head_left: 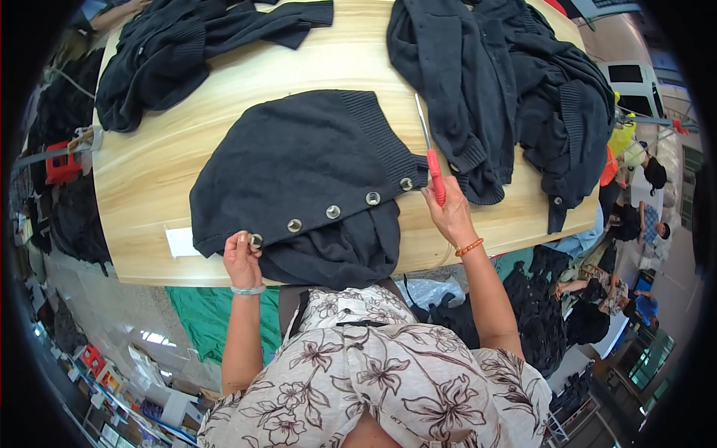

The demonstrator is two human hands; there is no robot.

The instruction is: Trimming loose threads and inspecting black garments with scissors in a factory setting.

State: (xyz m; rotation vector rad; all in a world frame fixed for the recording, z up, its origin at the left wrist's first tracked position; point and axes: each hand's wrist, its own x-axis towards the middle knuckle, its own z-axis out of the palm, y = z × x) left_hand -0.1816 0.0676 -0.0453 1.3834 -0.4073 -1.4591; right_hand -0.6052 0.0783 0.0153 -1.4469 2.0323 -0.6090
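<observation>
A dark knitted cardigan lies on the table in front of me, its row of large round buttons facing me. At its lower left corner my left hand is closed in a pinch on the edge, beside the end button. My right hand is closed round a red-handled tool with a long, thin metal end pointing away from me; whether it is scissors I cannot make out. Its fingers are by the ribbed edge of the cardigan, near the other end button.
More dark knitwear is heaped at the far right of the wooden table, and another dark garment at the far left. A white paper slip lies by the near left edge. Green cloth is below the table; people sit off to the right.
</observation>
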